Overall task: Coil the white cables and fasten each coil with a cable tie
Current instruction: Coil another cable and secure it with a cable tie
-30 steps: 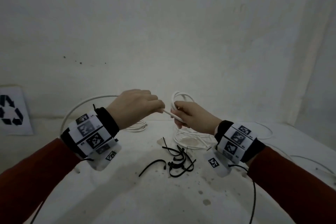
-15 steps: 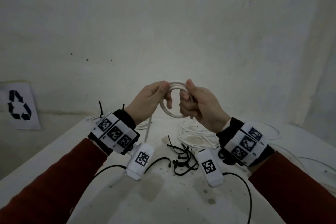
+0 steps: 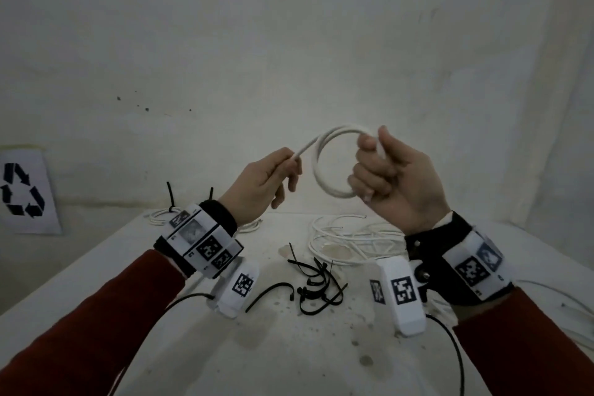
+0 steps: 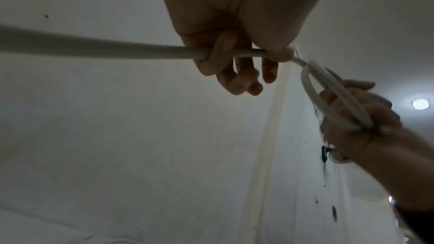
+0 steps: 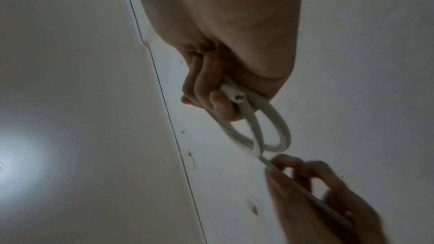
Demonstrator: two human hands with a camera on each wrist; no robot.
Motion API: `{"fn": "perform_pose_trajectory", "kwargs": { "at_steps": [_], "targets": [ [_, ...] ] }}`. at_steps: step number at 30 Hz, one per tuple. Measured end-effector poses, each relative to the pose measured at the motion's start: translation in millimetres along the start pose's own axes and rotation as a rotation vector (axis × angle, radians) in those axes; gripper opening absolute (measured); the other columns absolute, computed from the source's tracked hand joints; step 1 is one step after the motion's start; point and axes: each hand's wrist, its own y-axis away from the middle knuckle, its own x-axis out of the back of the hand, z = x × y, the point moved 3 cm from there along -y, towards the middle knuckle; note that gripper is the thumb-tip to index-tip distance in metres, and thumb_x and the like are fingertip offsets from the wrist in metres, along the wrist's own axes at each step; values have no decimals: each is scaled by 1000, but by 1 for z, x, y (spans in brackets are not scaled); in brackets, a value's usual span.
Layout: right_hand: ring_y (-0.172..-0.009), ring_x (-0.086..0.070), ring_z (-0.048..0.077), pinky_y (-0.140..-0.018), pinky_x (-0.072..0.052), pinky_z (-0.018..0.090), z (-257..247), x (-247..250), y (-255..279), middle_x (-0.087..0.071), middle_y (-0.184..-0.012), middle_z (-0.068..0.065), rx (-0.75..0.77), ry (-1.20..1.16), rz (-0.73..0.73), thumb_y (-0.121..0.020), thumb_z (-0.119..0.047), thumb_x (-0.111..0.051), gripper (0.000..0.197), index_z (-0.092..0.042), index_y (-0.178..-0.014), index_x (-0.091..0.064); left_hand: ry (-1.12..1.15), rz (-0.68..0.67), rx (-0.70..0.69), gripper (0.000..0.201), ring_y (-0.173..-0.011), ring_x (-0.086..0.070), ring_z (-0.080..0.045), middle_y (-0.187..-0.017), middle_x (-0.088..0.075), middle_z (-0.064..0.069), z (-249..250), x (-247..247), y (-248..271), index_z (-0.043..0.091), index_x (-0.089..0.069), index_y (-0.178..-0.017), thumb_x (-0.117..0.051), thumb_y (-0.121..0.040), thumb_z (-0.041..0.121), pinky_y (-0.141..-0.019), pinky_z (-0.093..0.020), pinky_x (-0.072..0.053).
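Observation:
A small coil of white cable (image 3: pixel 324 183) (image 4: pixel 328 103) (image 5: pixel 260 129) is held up in the air above the table. My right hand (image 3: pixel 385 177) (image 5: pixel 220 99) grips the coil's right side, with the cut cable end (image 5: pixel 238 97) beside its fingers. My left hand (image 3: pixel 273 173) (image 4: pixel 237 58) pinches the free strand (image 3: pixel 305 151) that leads off the coil's top left; the strand runs on through its fingers (image 4: pixel 216 53). A pile of black cable ties (image 3: pixel 316 286) lies on the table below, between my wrists.
Loose white cables (image 3: pixel 350 241) lie tangled on the white table (image 3: pixel 289 347) behind the ties. Tied white coils (image 3: pixel 160 217) with upright black tie tails sit at the back left. A recycling sign (image 3: pixel 22 190) hangs on the left wall. More cable (image 3: pixel 565 302) trails at the right.
Both hands have risen and moved apart. The left hand has slid off the coil to the left along the free strand, while the right hand keeps hold of the coil.

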Motion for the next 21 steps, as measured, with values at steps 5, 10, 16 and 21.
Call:
{"fn": "perform_pose_trajectory", "kwargs": {
  "at_steps": [5, 10, 16, 21],
  "targets": [
    [-48, -37, 11, -58, -41, 23, -48, 10, 17, -40, -58, -4, 305, -46, 118, -101, -25, -28, 37, -6, -94, -58, -427, -30, -3, 17, -53, -45, -8, -64, -49, 8, -29, -3, 13, 27, -51, -98, -34, -101, 25, -53, -20, -34],
    [-56, -45, 9, -67, -43, 21, -58, 23, 20, -49, -66, -3, 474, -46, 240, -98, -23, -34, 26, -5, -104, -50, -995, -72, -212, 20, -59, -60, -18, -82, -65, 7, -30, -11, 22, 25, -50, -99, -35, -98, 37, -47, -27, -42],
    [-59, -59, 12, -65, -51, 24, -41, 47, 10, -65, -69, -1, 579, 195, 548, -100, -14, -44, 16, -7, -90, -54, -1046, -216, -635, 28, -55, -57, -18, -66, -64, 6, 0, -28, 27, 18, -65, -87, -39, -87, 28, -49, -22, -41],
    [-60, -63, 18, -67, -55, 36, -12, 49, 5, -63, -70, 7, 467, 802, 586, -98, -6, -49, 7, 1, -99, -51, -1033, -227, -680, 30, -60, -57, -19, -68, -63, 5, 30, -25, 26, 16, -66, -84, -38, -89, 28, -54, -24, -41]
  ]
}}
